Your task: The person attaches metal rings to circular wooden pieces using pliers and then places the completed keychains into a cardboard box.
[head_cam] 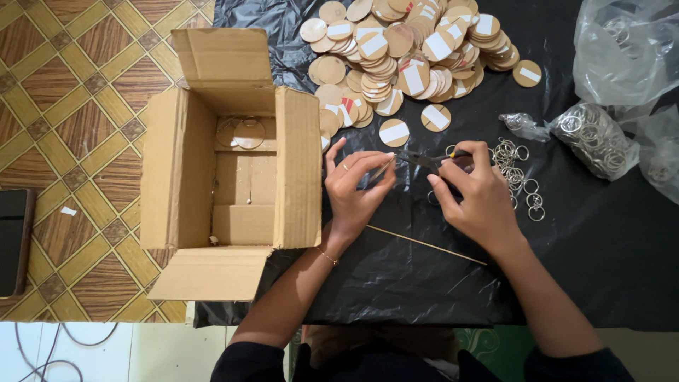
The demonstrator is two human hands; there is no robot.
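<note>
My left hand (356,187) pinches a thin round wooden disc edge-on at its fingertips, over the black plastic sheet (608,240). My right hand (475,194) grips small dark pliers (424,160) whose jaws point left and meet the disc. A scatter of loose metal key rings (516,170) lies just right of my right hand. A big heap of round wooden discs (403,49), many with white tape strips, is piled beyond both hands. A thin wooden stick (424,245) lies under my wrists.
An open cardboard box (233,170) with a few ringed discs inside stands left of my hands on a patterned floor. Clear plastic bags of key rings (598,138) sit at the right. A dark flat object (13,240) lies at the far left edge.
</note>
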